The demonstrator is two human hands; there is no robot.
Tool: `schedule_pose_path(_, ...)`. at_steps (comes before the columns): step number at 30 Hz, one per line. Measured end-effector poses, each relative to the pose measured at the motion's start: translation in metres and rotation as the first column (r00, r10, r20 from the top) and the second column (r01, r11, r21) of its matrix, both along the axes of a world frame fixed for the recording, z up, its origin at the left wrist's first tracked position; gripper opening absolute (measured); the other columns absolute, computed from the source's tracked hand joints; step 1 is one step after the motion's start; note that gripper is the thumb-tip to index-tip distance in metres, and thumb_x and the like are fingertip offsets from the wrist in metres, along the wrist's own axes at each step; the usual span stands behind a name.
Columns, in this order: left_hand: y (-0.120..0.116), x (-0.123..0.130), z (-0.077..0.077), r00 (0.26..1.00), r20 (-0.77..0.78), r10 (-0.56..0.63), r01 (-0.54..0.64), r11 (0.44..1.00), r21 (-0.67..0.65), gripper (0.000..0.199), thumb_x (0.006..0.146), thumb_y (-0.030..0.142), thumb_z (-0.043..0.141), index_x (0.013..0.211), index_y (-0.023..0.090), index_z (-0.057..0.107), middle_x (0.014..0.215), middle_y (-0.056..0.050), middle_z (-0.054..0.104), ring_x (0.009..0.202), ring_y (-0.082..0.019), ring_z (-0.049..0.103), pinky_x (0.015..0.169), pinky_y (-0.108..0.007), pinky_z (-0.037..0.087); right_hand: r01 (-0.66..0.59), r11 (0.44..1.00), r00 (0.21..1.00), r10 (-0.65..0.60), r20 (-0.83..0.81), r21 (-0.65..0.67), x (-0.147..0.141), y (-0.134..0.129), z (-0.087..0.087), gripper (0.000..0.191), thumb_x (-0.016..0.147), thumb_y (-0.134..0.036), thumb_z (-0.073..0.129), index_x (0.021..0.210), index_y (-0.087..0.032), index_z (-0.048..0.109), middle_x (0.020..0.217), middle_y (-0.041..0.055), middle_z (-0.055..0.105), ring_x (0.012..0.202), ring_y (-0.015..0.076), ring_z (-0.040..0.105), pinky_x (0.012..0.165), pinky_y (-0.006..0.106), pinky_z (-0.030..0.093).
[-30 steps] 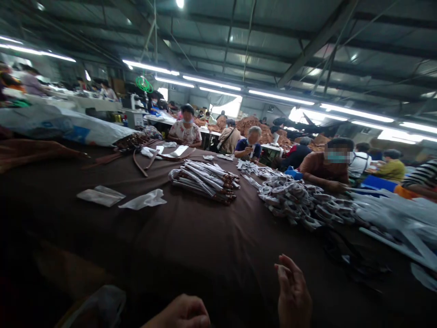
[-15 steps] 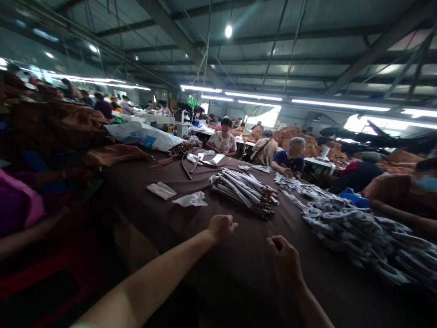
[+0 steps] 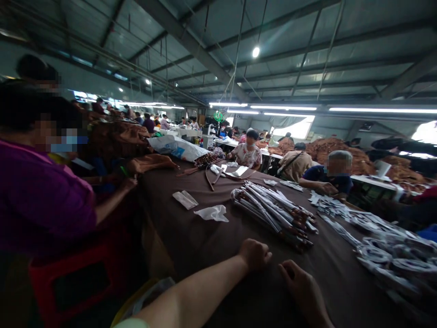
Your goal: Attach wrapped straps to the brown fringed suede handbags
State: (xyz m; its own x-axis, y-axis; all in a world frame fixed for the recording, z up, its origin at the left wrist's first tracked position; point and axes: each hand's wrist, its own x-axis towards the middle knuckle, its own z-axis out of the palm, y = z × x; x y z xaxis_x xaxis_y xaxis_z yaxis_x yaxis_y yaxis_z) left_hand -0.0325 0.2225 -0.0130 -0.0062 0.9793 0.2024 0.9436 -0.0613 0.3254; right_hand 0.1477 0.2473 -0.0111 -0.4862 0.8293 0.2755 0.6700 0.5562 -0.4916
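My left hand (image 3: pixel 255 255) rests on the dark brown cloth of the table (image 3: pixel 218 241), its fingers curled into a loose fist with nothing showing in them. Just to the right, my right hand (image 3: pixel 302 284) is also loosely curled, thumb close to the forefinger and no object visible. A gap separates the two hands. Beyond them lies a bundle of long straps (image 3: pixel 269 212) in white wrapping with brown ends, nearest to my left hand but not touched. Farther left are a crumpled white sheet (image 3: pixel 212 213) and a flat folded pale piece (image 3: pixel 185 199).
A heap of coiled white-wrapped straps (image 3: pixel 385 259) covers the table's right side. At left a co-worker in purple (image 3: pixel 44 196) sits by a red stool (image 3: pixel 51 287). Brown strips (image 3: pixel 210 177) and a white sack (image 3: pixel 179 146) lie farther back. Another co-worker (image 3: pixel 327 175) works across the table.
The view has swung left, so the table and my hands appear farther right and lower. More of the co-worker in purple shows. My hands have come slightly closer together, still curled.
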Motion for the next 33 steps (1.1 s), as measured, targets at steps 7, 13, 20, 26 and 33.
schedule_pose_path(7, 0.003, -0.001, -0.004, 1.000, -0.011, -0.021, 0.022, 1.000, 0.020, 0.040, 0.090, 0.043, 0.039, 0.087, 0.018, 0.069, 0.087, -0.010, 0.071, 0.082, -0.023, 0.068, 0.075, -0.034, 0.052, 0.015, 0.991, 0.996, -0.027, -0.087, -0.131, 0.010, 0.012, -0.005, 0.034, 0.081, -0.054, 0.050, 0.090, -0.025, 0.066, 0.083, 0.0001, 0.074, 0.080, 0.0224, 0.069, 0.068, 0.026, 0.048)
schedule_pose_path(13, 0.004, -0.001, -0.005, 1.000, -0.002, -0.024, 0.024, 1.000, 0.002, 0.037, 0.088, 0.043, 0.041, 0.088, 0.018, 0.069, 0.086, -0.010, 0.071, 0.082, -0.023, 0.068, 0.074, -0.034, 0.053, 0.027, 0.989, 0.994, -0.041, -0.097, -0.144, 0.014, 0.019, -0.010, 0.042, 0.076, -0.061, 0.051, 0.089, -0.024, 0.067, 0.082, 0.0015, 0.074, 0.077, 0.0232, 0.069, 0.064, 0.026, 0.050)
schedule_pose_path(20, 0.007, -0.003, -0.005, 0.999, 0.032, -0.006, 0.006, 1.000, -0.015, 0.038, 0.087, 0.045, 0.041, 0.087, 0.020, 0.069, 0.087, -0.008, 0.072, 0.083, -0.022, 0.068, 0.073, -0.033, 0.052, 0.018, 0.988, 0.998, -0.028, -0.062, -0.154, 0.016, 0.023, -0.010, 0.043, 0.074, -0.062, 0.053, 0.089, -0.026, 0.069, 0.082, 0.0004, 0.075, 0.074, 0.0228, 0.070, 0.061, 0.024, 0.051)
schedule_pose_path(26, 0.006, -0.005, -0.006, 0.998, 0.061, -0.011, 0.012, 1.000, -0.013, 0.038, 0.086, 0.046, 0.040, 0.087, 0.021, 0.069, 0.089, -0.009, 0.072, 0.085, -0.025, 0.068, 0.073, -0.035, 0.053, 0.021, 0.990, 0.999, -0.025, -0.024, -0.137, 0.016, 0.022, -0.008, 0.043, 0.074, -0.064, 0.051, 0.086, -0.027, 0.069, 0.083, 0.0010, 0.075, 0.075, 0.0241, 0.070, 0.061, 0.026, 0.051)
schedule_pose_path(33, 0.006, -0.005, -0.007, 0.997, 0.081, -0.002, 0.003, 1.000, -0.018, 0.038, 0.086, 0.046, 0.040, 0.088, 0.021, 0.069, 0.089, -0.008, 0.071, 0.084, -0.023, 0.067, 0.073, -0.034, 0.052, 0.043, 0.992, 0.999, -0.046, -0.020, -0.120, 0.018, 0.025, -0.012, 0.042, 0.072, -0.064, 0.052, 0.087, -0.028, 0.069, 0.082, 0.0007, 0.075, 0.076, 0.0248, 0.070, 0.062, 0.027, 0.051)
